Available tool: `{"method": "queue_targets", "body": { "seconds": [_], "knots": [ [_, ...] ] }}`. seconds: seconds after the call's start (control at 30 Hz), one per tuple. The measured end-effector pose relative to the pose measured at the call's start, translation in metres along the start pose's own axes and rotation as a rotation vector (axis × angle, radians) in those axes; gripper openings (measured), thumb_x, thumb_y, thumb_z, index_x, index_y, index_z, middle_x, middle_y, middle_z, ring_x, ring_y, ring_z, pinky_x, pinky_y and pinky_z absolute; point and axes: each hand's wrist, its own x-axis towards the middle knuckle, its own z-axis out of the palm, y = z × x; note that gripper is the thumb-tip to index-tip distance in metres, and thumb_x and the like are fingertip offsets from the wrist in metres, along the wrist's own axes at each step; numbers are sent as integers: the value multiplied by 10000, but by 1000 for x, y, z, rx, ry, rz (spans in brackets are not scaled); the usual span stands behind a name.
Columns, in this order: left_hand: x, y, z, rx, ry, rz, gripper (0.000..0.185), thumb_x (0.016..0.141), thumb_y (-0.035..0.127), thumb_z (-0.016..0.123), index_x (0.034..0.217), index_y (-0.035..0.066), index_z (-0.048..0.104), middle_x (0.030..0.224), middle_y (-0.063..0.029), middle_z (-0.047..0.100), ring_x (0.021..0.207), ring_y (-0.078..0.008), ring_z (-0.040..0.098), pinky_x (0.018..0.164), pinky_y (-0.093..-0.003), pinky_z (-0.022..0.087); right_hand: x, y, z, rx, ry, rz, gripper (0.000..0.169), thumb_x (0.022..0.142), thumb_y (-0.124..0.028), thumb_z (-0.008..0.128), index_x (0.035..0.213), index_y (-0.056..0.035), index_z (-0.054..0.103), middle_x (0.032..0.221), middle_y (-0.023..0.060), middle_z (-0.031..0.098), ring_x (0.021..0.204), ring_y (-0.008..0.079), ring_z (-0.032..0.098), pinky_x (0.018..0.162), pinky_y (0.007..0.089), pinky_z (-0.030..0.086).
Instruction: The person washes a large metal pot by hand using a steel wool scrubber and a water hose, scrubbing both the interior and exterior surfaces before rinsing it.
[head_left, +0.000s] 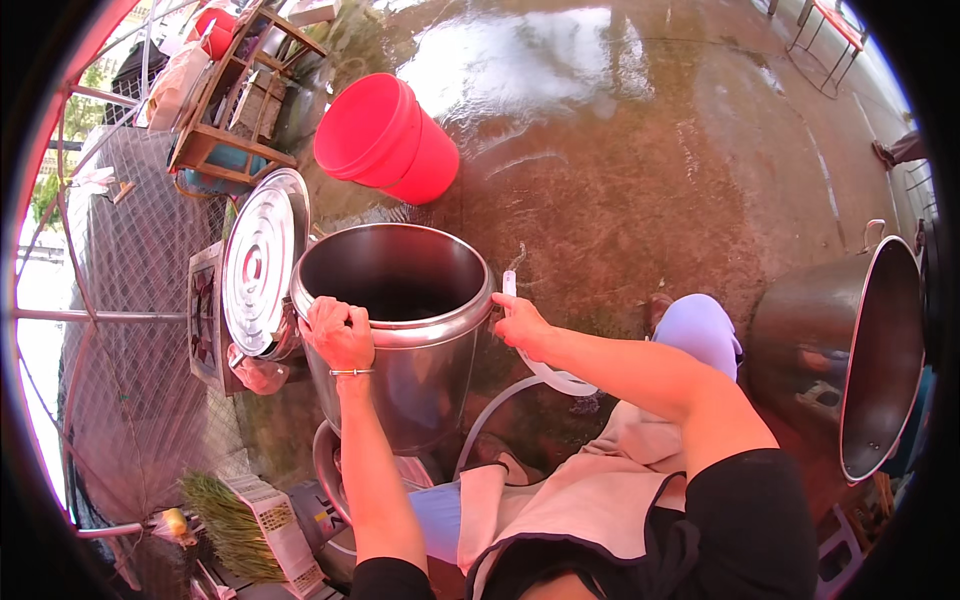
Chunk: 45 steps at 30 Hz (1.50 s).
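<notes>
A tall stainless steel pot (401, 386) with a dark inside stands before me, its mouth open. Its round metal lid (259, 270) hangs swung back on the left side. My left hand (339, 330) grips the near left part of the pot's rim. At the right of the rim, my right hand (523, 324) is closed around a pale flexible hose (559, 381), index finger reaching towards the pot. The hose's end points away from me, and water runs out of it beside the pot. The pot's bottom is too dark to make out.
A red bucket (420, 150) lies tilted on the wet floor (600, 187). Another large metal pot (806, 360) is at right. Green stalks fill a white crate (274, 532) at lower left. A wooden frame (225, 150) stands by the mesh fence (142, 322). Another person's foot (883, 154) shows far right.
</notes>
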Motion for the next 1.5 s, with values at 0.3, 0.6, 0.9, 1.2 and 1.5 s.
{"method": "queue_targets", "body": {
  "seconds": [0.3,0.6,0.9,1.2,1.5],
  "knots": [
    [3,6,-6,21,58,60,165,735,112,585,616,24,510,751,-69,564,868,-277,557,853,-429,397,-1,-1,-4,-69,-55,-120,593,813,85,521,1390,-57,524,933,82,605,754,160,515,647,308,422],
    [4,4,-3,35,41,36,175,753,129,589,621,41,516,765,-59,559,890,-271,555,892,-452,381,-51,-11,-13,-373,-127,-337,234,901,-107,527,1074,-70,681,830,70,611,794,172,562,739,343,459],
    [5,12,-3,24,26,51,187,754,144,596,618,52,506,770,-49,553,933,-264,565,932,-491,370,-79,-27,-15,-555,-345,-403,248,932,-184,485,1061,-150,694,1081,137,652,1060,308,608,893,413,465],
    [15,59,28,9,-51,47,184,781,166,609,631,72,558,815,-30,569,1008,-242,574,1064,-665,258,-76,-36,-14,-401,-232,-703,208,920,-84,505,1063,-111,653,956,104,605,905,255,588,832,379,451],
    [35,100,124,54,-105,239,293,719,340,700,878,102,642,850,-40,619,1005,-251,588,1032,-660,292,-61,-92,-22,-207,-251,-683,203,951,-67,475,1107,-103,600,880,-3,492,759,96,441,713,260,397]
  ]
}}
